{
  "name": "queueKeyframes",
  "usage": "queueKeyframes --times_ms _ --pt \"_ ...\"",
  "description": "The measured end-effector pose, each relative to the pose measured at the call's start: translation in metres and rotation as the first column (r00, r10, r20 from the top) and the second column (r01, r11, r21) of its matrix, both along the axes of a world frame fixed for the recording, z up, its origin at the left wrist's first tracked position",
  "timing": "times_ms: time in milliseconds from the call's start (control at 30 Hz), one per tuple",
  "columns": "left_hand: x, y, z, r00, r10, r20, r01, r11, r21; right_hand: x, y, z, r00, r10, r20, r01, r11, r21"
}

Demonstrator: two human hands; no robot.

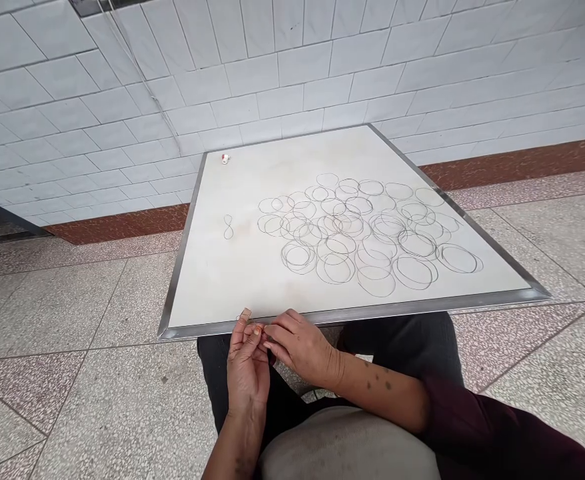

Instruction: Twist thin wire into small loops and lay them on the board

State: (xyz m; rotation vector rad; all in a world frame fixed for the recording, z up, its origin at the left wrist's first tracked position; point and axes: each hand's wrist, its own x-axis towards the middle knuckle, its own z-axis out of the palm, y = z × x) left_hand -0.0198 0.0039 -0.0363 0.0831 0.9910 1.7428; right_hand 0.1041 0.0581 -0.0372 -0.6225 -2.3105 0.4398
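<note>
My left hand (249,360) is at the table's front edge, palm turned up, thumb and fingers closed together. A thin wire (239,318) makes a small curve by its forefinger, where a tan wrap covers the tip. Coming in from the right, my right hand (302,343) meets the left with its fingers pinched; what lies between them is too small and hidden to make out. Many thin wire rings (342,243) lie overlapping on the white tabletop (207,280). A wire twisted into a figure eight (228,227) lies apart at the left.
A small red and white object (225,159) sits at the table's far left corner. A metal rim (372,313) borders the tabletop. Behind stands a white tiled wall (302,63) with a cord (155,100) hanging down. My legs (402,343) are under the front edge.
</note>
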Motion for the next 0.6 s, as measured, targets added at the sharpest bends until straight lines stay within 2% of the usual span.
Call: queueKeyframes --times_ms 100,167,233,267,300,333,400,467,500,533,600 --pt "-0.001 0.001 0.001 1.0 -0.008 -0.006 0.008 1.0 0.009 0.001 -0.001 0.0 1.0 -0.018 0.019 0.018 1.0 -0.009" --pt "-0.003 0.001 0.002 1.0 -0.014 -0.021 0.014 1.0 0.013 0.003 -0.002 0.002 1.0 -0.016 -0.014 0.015 0.997 -0.07" --pt "-0.005 0.001 0.005 0.998 -0.033 -0.05 0.034 0.999 0.022 0.005 0.0 0.005 0.994 -0.02 -0.108 -0.005 0.973 -0.231" --pt "-0.006 0.001 0.007 0.996 -0.053 -0.069 0.055 0.998 0.028 0.006 0.003 0.007 0.986 -0.049 -0.161 -0.012 0.935 -0.355" --pt "-0.007 0.0 0.01 0.993 -0.082 -0.09 0.085 0.996 0.032 0.007 0.006 0.009 0.975 -0.091 -0.204 -0.022 0.869 -0.494" --pt "-0.009 -0.001 0.012 0.987 -0.119 -0.112 0.124 0.992 0.035 0.007 0.01 0.01 0.964 -0.129 -0.232 -0.05 0.77 -0.636" --pt "-0.011 -0.003 0.017 0.966 -0.207 -0.157 0.214 0.977 0.024 0.009 0.019 0.011 0.954 -0.122 -0.273 -0.176 0.509 -0.843" --pt "-0.013 -0.004 0.022 0.932 -0.307 -0.192 0.311 0.95 -0.012 0.011 0.027 0.011 0.932 -0.031 -0.361 -0.345 0.23 -0.91" --pt "-0.014 -0.005 0.024 0.912 -0.357 -0.202 0.357 0.933 -0.038 0.012 0.031 0.011 0.912 0.008 -0.409 -0.407 0.123 -0.905" --pt "-0.015 -0.005 0.026 0.891 -0.404 -0.207 0.399 0.914 -0.067 0.013 0.033 0.011 0.892 0.037 -0.45 -0.452 0.042 -0.891" --pt "-0.018 -0.006 0.028 0.853 -0.484 -0.196 0.47 0.875 -0.116 0.014 0.037 0.011 0.864 0.077 -0.498 -0.496 -0.041 -0.867"
